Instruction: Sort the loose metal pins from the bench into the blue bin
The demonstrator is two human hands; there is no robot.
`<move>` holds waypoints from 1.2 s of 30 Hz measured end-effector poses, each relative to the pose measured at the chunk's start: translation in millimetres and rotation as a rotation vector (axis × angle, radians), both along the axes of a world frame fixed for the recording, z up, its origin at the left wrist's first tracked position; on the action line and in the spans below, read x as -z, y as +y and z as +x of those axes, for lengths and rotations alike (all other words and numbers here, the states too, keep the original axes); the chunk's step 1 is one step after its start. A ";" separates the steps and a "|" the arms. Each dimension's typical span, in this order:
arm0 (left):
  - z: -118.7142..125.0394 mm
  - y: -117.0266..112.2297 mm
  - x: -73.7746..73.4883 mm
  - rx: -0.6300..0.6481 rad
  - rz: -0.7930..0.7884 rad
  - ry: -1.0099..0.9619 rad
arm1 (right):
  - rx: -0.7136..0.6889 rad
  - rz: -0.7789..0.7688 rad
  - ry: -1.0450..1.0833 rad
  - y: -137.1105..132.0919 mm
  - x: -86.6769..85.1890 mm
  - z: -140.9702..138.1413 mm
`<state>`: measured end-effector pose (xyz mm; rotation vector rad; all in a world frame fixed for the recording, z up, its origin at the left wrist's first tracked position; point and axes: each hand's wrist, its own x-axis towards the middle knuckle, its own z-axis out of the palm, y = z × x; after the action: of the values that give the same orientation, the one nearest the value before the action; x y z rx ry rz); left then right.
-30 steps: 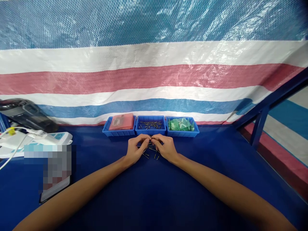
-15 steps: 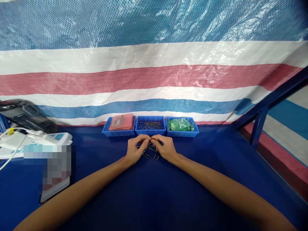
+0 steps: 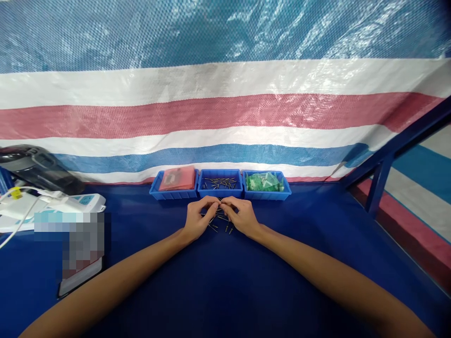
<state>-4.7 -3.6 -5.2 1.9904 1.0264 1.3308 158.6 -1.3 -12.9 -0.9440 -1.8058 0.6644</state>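
My left hand [image 3: 200,218] and my right hand [image 3: 241,217] meet fingertip to fingertip just in front of the middle bin. Both are closed in a pinch, thumbs against fingers. Whatever sits between the fingertips is too small and hidden to name. Under and between the hands, several thin pin-like metal pieces [image 3: 229,228] lie loose on the blue tabletop [image 3: 225,286], partly covered by my fingers. More such metal pieces [image 3: 221,182] lie in the middle blue bin [image 3: 221,193], right behind my fingertips.
The left blue bin [image 3: 176,194] holds red flat packets [image 3: 178,179]; the right one [image 3: 268,195] holds green packets [image 3: 264,182]. At left are a power strip [image 3: 93,202] with cables, a dark bottle [image 3: 42,169] and a partly blurred phone-like object [image 3: 82,277]. A blue frame [image 3: 380,180] stands at right.
Hardly anything differs. Both hands keep the same pinch in the same place, and the loose metal pieces lie as before.
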 end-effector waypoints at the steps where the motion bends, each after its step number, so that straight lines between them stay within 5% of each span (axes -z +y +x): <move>1: 0.2 0.0 -0.2 0.001 0.000 0.002 | 0.000 0.002 -0.006 0.0 0.1 -0.1; 19: 0.7 1.1 0.9 0.026 -0.031 0.004 | -0.069 0.033 -0.056 -0.6 -2.3 -1.3; 36: -3.3 0.1 4.5 0.029 0.010 -0.005 | 0.016 0.060 -0.039 -1.9 -1.4 -0.6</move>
<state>-8.1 -3.5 -9.7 2.0010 0.9866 1.3277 158.0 -3.1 -11.5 -0.9363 -1.8406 0.5828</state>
